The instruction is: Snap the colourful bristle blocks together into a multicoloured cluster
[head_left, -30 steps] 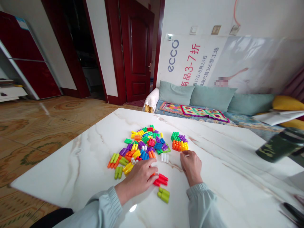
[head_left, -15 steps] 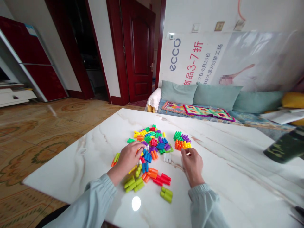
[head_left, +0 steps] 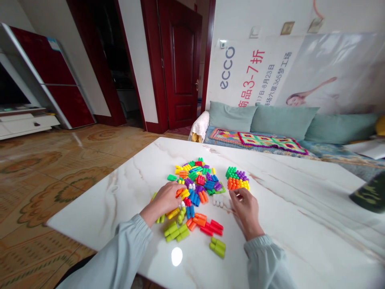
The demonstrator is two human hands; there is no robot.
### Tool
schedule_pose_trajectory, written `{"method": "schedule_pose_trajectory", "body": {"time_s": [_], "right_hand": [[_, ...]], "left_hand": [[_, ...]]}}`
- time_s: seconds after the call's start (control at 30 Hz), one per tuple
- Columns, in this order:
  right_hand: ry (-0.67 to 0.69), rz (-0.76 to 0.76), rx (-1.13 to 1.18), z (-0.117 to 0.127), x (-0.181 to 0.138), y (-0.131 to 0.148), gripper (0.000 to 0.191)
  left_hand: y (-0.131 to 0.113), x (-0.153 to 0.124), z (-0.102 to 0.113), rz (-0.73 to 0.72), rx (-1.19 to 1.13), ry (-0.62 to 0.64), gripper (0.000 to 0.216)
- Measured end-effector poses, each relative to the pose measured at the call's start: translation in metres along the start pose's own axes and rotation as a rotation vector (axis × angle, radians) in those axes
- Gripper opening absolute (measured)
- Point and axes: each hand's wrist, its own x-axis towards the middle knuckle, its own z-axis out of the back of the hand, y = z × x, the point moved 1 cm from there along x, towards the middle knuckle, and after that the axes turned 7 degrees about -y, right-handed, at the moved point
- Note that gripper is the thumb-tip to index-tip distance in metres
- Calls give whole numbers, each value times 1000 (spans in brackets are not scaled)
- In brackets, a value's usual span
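Note:
My left hand point(head_left: 163, 200) is over the left side of a heap of colourful plastic building blocks point(head_left: 209, 184). Its fingers are curled in beside an orange block point(head_left: 179, 192) and a yellow block point(head_left: 184, 194); whatever they grip is hidden. My right hand point(head_left: 246, 208) has thumb and fingertips pinched together, just in front of a cluster of joined green, purple, orange and yellow blocks point(head_left: 238, 184). I cannot make out a piece in that pinch. A white block point(head_left: 218, 200) lies left of it. Nearer me are red blocks point(head_left: 212, 228) and lime-green blocks point(head_left: 177, 232).
The blocks rest on a white marble-patterned table point(head_left: 120, 192). A single lime-green block point(head_left: 217, 247) lies near its front. On the right stands a dark camouflage-patterned object point(head_left: 369, 194). Behind the table is a sofa with grey-green cushions point(head_left: 284, 122).
The whole view has shifted, moving the scene to the right in the picture. My left hand has drawn back slightly leftward, uncovering more of the orange and yellow blocks. My right hand stays pinched near the cluster.

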Motion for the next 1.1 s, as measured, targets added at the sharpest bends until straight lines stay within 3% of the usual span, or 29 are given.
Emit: {"method": "schedule_pose_trajectory", "body": {"time_s": [0.17, 0.33, 0.5, 0.6, 0.77, 0.93, 1.1], "right_hand": [[28, 37, 57, -2, -2, 3, 40], [67, 69, 111, -3, -3, 5, 41], [56, 100, 160, -3, -3, 5, 35], [113, 213, 225, -4, -6, 13, 30], [260, 392, 362, -11, -21, 34, 16], [271, 466, 506, -14, -34, 50, 55], [332, 462, 546, -13, -37, 58, 53]], "left_hand": [[-2, 1, -9, -39, -92, -28, 52], [-7, 4, -15, -39, -4, -29, 53], [-20, 8, -8, -124, -117, -182, 44], [-31, 7, -5, -13, -379, -262, 36], [-47, 3, -11, 225, -993, -182, 30], [-54, -2, -17, 370, -1197, -106, 39], [-52, -5, -26, 508, -1370, -82, 46]]}}
